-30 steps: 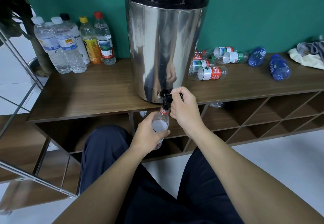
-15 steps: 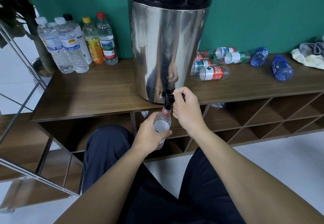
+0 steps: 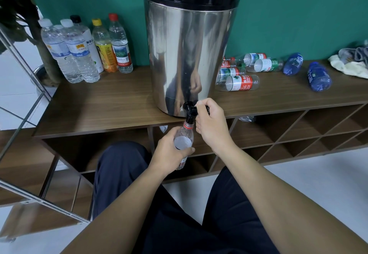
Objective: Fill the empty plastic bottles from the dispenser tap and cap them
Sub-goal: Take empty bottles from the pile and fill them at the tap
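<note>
Item in hand: one clear plastic bottle with a red neck ring, held upright below the counter edge, its mouth just under the black tap of the tall stainless-steel dispenser with black lid. The left hand is wrapped round the bottle's body; the right hand is curled round the tap's black lever. Water level appears near the shoulder. Handling note: keep the mouth centred under the spout and the bottle vertical, and be ready to release the lever before the neck floods; a cap would follow. Stock on the brown wood-grain counter: six upright capped bottles at left, white, black, yellow and red caps, labels too small to read apart from a few unclear Chinese characters; clear empty bottles lying at right, the red-and-white label showing Chinese characters, brand not legible; two blue bottles lying further right; crumpled cloths at the far right.
</note>
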